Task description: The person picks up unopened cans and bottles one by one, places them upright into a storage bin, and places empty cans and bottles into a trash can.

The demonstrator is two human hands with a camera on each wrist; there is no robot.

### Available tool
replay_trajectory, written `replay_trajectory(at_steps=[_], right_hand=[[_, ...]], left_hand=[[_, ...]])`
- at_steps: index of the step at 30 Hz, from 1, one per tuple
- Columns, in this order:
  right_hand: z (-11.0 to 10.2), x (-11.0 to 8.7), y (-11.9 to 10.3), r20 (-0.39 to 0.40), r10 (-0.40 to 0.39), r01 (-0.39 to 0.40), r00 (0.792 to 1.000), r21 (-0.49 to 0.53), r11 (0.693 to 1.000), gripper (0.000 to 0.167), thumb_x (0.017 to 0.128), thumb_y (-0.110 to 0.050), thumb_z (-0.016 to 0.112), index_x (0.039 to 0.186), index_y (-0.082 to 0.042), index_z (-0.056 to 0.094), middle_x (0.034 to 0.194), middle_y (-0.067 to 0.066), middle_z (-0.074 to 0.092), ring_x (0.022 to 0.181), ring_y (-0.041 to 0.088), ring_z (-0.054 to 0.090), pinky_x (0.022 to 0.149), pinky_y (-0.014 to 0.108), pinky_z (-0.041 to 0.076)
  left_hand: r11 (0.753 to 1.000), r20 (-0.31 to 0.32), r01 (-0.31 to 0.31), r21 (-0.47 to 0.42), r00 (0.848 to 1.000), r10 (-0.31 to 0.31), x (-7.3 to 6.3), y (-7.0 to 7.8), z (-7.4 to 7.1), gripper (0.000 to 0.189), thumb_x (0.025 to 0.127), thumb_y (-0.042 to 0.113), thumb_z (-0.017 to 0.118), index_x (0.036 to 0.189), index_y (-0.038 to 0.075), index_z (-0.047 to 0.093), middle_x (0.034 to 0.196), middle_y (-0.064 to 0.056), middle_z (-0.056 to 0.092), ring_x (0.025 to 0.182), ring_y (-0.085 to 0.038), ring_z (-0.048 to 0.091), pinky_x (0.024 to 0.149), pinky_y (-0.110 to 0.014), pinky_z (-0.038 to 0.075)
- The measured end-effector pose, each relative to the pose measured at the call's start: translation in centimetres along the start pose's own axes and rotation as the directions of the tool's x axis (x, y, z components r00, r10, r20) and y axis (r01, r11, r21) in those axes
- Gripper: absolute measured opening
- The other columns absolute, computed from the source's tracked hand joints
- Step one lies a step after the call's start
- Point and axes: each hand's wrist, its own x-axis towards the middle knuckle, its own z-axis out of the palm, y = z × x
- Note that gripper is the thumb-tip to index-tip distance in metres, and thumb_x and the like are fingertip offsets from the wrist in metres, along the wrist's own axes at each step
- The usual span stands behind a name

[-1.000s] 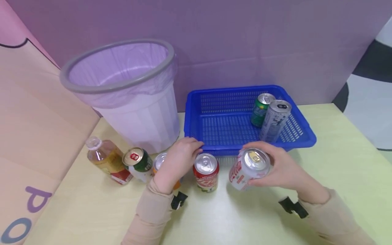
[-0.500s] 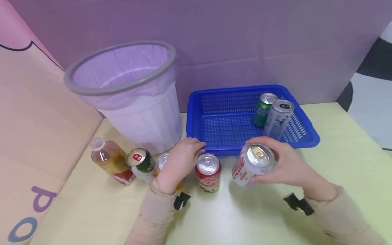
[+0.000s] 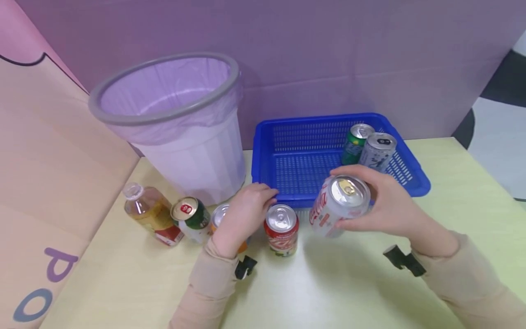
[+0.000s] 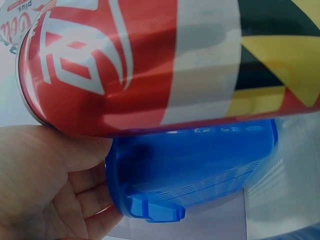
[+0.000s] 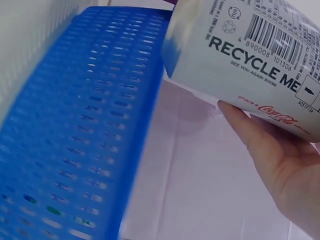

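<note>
My right hand point(image 3: 388, 203) holds a white-and-red Coca-Cola can point(image 3: 339, 205) near its top, raised above the table in front of the blue plastic basket point(image 3: 260, 151). In the right wrist view the can's printed side point(image 5: 250, 60) faces the camera, with the thumb along it. My left hand point(image 3: 245, 212) grips the basket's front rim near its left corner; the left wrist view shows thumb and fingers at that rim point(image 4: 114, 185). Just beside the left hand stands a red can point(image 3: 281, 233), which fills the upper left wrist view. Inside the basket, a green can point(image 3: 352, 146) and a silver-grey can point(image 3: 378, 153) stand at the right.
Behind the left hand is an orange can point(image 3: 219, 214), partly hidden. A green-and-white can point(image 3: 192, 221) and a plastic bottle of amber drink point(image 3: 152, 212) stand further left. A white bin point(image 3: 197, 160) with a grey rim and a liner rises at the back left, beside the basket.
The right hand has lifted the Coca-Cola can upward, toward the basket, and its shadow on the table has grown more separate. The left hand stays at the rim; the head view has shifted slightly.
</note>
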Motion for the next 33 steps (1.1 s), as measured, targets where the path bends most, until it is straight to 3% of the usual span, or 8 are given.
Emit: replay_trajectory(at_steps=[7,15,22,27,33], right_hand=[[-0.8,1.2,-0.9,-0.029,0.055,-0.056,0.998,-0.038,0.998,0.079,0.053,0.001,0.089,0.125,-0.004,0.056,0.11,-0.021,0.059,0.093,-0.001,0.06,0.074,0.013,0.051],[-2.1,3.7,-1.3,-0.011,0.138,-0.138,0.99,-0.071,0.988,0.077,0.059,-0.005,0.089,0.129,-0.009,0.055,0.112,0.007,0.063,0.091,0.002,0.061,0.072,0.012,0.051],[-3.5,5.4,-1.7,-0.022,0.251,-0.252,0.968,-0.149,0.956,0.076,0.061,-0.012,0.089,0.129,-0.014,0.055,0.116,0.006,0.061,0.09,0.002,0.059,0.072,0.014,0.05],[-3.8,6.9,-1.7,-0.023,0.31,-0.31,0.95,-0.156,0.938,0.077,0.06,-0.015,0.09,0.129,-0.017,0.055,0.115,0.008,0.063,0.093,0.013,0.061,0.074,0.021,0.051],[-4.0,8.4,-1.4,0.004,0.34,-0.335,0.94,-0.168,0.927,0.077,0.064,-0.018,0.088,0.131,-0.014,0.051,0.119,0.012,0.06,0.104,0.027,0.059,0.086,0.045,0.05]], left_hand=[[1.0,0.003,-0.001,-0.002,1.0,0.001,0.0,0.1,0.0,0.019,0.09,0.012,0.064,0.105,0.002,0.07,0.095,-0.009,0.071,0.091,-0.025,0.065,0.086,-0.036,0.053],[1.0,-0.008,0.006,0.01,1.0,-0.006,0.2,0.1,-0.2,0.019,0.09,0.011,0.064,0.105,0.002,0.07,0.095,-0.009,0.07,0.091,-0.024,0.065,0.086,-0.036,0.053],[1.0,-0.006,-0.01,-0.001,1.0,0.01,0.5,0.1,-0.2,0.019,0.09,0.011,0.064,0.105,0.002,0.07,0.095,-0.009,0.071,0.091,-0.025,0.065,0.086,-0.036,0.053],[1.0,0.01,0.01,-0.004,1.0,-0.01,0.2,0.1,-0.2,0.019,0.09,0.011,0.064,0.105,0.001,0.07,0.095,-0.009,0.07,0.091,-0.025,0.065,0.086,-0.036,0.053],[1.0,0.015,0.011,0.001,1.0,-0.011,0.1,0.2,-0.1,0.019,0.09,0.011,0.064,0.105,0.001,0.07,0.094,-0.009,0.07,0.091,-0.025,0.065,0.086,-0.036,0.054]])
